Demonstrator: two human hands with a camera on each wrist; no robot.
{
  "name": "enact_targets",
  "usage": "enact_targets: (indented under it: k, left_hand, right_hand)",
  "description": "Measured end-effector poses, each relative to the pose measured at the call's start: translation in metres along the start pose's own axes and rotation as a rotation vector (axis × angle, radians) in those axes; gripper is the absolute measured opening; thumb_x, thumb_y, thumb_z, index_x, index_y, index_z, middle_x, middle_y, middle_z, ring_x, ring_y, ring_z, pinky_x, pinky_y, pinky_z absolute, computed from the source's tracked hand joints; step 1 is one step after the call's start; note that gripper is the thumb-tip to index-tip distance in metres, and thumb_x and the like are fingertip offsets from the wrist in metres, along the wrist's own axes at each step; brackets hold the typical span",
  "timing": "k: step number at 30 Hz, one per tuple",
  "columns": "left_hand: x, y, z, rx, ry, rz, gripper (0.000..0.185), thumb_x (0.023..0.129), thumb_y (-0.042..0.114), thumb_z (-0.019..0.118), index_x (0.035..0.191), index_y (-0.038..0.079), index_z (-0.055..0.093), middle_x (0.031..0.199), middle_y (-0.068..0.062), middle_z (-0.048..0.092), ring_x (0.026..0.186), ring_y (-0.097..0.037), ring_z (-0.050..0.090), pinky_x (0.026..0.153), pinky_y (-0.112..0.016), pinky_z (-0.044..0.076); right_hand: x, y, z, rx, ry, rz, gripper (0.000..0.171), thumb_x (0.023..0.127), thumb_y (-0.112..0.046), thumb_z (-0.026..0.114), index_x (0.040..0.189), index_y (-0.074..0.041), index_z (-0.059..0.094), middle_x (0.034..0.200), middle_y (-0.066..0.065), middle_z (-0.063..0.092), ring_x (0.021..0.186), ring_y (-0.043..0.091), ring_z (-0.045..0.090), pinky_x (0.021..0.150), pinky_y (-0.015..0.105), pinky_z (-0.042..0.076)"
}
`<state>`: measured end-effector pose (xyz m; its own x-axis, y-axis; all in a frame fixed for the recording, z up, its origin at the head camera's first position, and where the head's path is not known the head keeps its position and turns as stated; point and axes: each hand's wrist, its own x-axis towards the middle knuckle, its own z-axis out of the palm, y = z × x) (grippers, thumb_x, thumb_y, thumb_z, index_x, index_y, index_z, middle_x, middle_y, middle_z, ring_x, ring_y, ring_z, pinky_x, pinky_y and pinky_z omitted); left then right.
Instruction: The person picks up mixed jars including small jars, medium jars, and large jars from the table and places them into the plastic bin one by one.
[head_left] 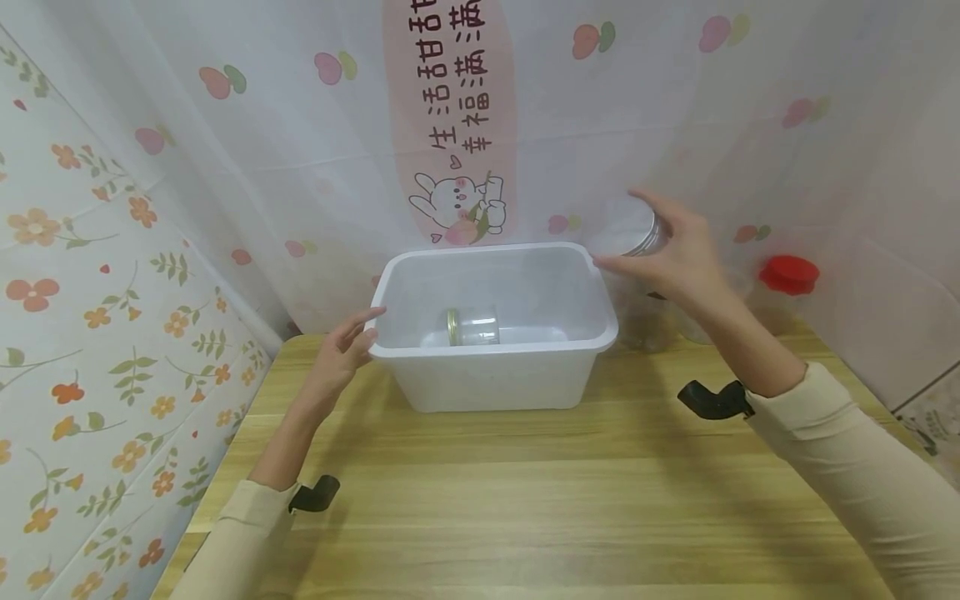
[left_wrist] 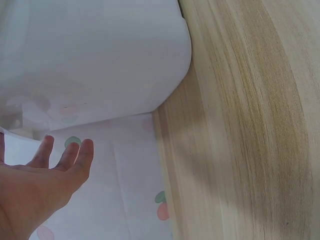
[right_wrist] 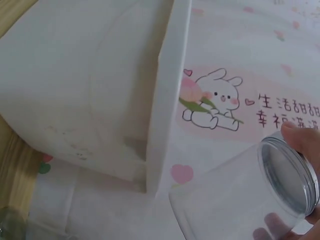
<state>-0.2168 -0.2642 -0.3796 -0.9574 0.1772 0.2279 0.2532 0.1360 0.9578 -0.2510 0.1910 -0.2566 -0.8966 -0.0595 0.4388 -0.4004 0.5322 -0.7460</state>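
Pinching clear jar (head_left: 628,227) sideways, right grip (head_left: 675,254) above bin (head_left: 495,350) corner; left grip (head_left: 341,350) spread at rim.

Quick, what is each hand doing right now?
Left hand: open, fingers straight, fingertips at the rim of the white bin.
Right hand: holding a clear jar with a silver lid above the bin's right corner.

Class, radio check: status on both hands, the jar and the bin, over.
Left hand open at white bin rim. Right hand grips clear jar above bin's right corner. Second jar lies inside. Nothing in the way.
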Motion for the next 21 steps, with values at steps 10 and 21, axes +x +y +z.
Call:
enact_targets:
  k: [10,21]
  left_hand:
    - [0.0,-0.002,-0.001,-0.008,0.006,0.01,0.044,0.109,0.02,0.051,0.15,0.006,0.047,0.154,-0.017,0.042,0.13,-0.037,0.047,0.101,-0.037,0.048]
    - [0.001,-0.002,-0.001,0.006,0.02,-0.006,0.045,0.109,0.02,0.052,0.15,0.004,0.047,0.154,-0.013,0.042,0.131,-0.035,0.047,0.104,-0.042,0.047]
  right_hand:
    - [0.006,-0.012,0.008,-0.004,0.001,-0.032,0.094,0.072,-0.028,0.096,0.152,-0.016,0.049,0.147,0.004,0.052,0.127,0.021,0.047,0.107,0.042,0.041]
    - [0.007,-0.027,0.02,0.063,-0.056,-0.019,0.096,0.071,-0.024,0.096,0.153,-0.017,0.047,0.147,0.003,0.052,0.125,0.019,0.047,0.106,0.038,0.041]
